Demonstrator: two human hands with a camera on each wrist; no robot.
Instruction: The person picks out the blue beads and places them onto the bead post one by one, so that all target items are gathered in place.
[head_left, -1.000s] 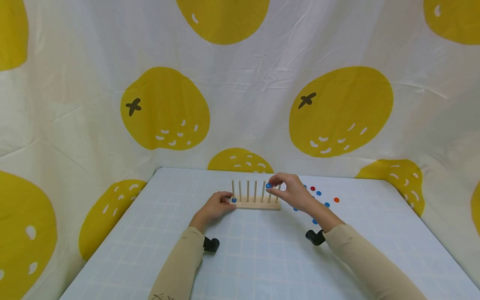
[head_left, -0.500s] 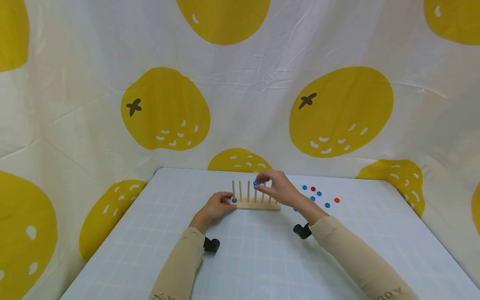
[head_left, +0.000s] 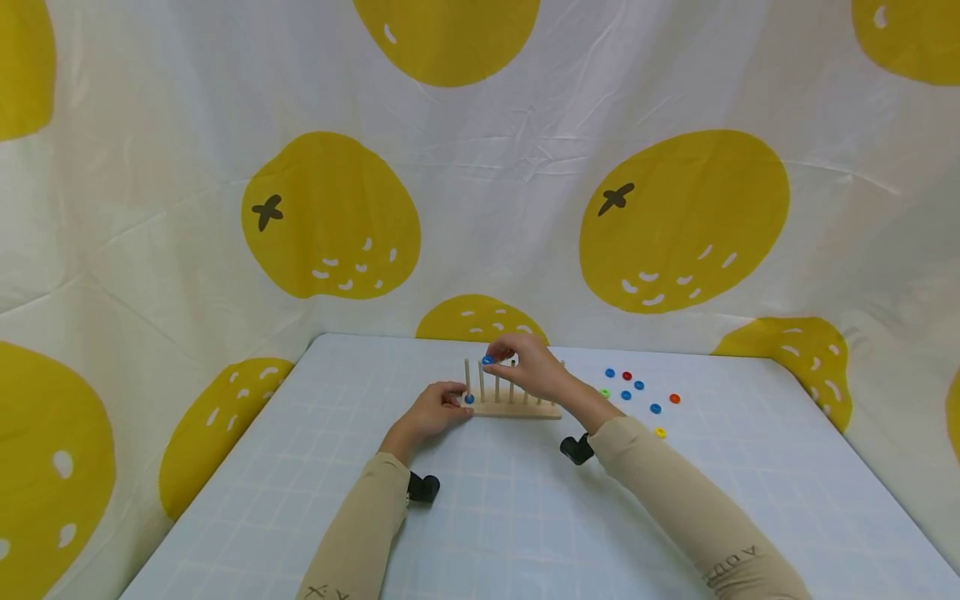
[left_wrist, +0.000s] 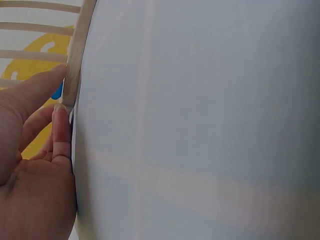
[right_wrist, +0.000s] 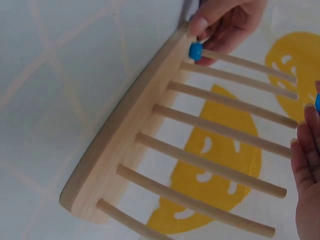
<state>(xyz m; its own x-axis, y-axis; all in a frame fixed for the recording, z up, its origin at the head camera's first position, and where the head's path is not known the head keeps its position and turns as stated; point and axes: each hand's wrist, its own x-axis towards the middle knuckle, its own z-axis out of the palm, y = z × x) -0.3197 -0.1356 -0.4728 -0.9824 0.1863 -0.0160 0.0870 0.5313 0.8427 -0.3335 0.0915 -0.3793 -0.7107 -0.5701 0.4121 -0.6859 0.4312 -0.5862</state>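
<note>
At the near side: pale grid-pattern counter, two tan sleeves stretched over it.

Left hand: fingers pinching the left end of the wooden rack, so I'd call that steadying duty.

Wooden rack: base flat on the counter, seven pegs standing up. One blue ring sits at the foot of the first peg, just beside the left fingers. Other six look bare from the right wrist view.

Right hand: fingers pinching another ring, the held ring, also blue, up near the tip of the second peg. Not threaded, there's a gap in the right wrist view.

Step in hand: my guess is loading rings onto pegs, and this one's being lined up for peg two.

Next move: probably hole square over the tip, lower, let go, left hand keeping things firm. Easy to snag the rim on the peg, imo.

Loose rings: off to the right, yellow one nearest, then orange, green, red and more blues. Right forearm might be hiding some.

Backdrop: white cloth, big yellow fruit prints.
</note>
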